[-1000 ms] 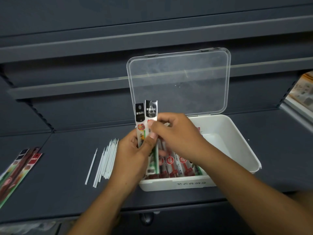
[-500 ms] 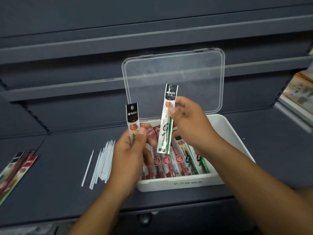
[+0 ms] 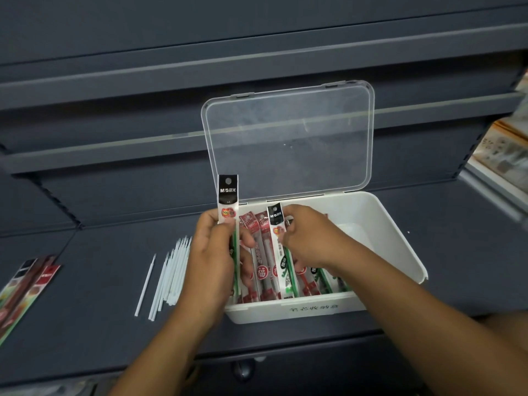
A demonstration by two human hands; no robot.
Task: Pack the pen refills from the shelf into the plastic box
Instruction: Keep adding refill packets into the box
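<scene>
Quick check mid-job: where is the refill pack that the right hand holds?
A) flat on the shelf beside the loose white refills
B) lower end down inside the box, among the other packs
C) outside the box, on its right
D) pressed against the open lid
B: the right hand pinches its refill pack with the lower end among the packed refills in the plastic box; the left hand holds a second pack upright.

right hand (image 3: 311, 238): lower than 0.5 s ago, now inside the plastic box (image 3: 400, 238)
right refill pack (image 3: 284, 264): no longer raised before the lid (image 3: 288, 138); lies tilted on the packed row
left refill pack (image 3: 228, 195): together with it 1 s ago, now apart
</scene>
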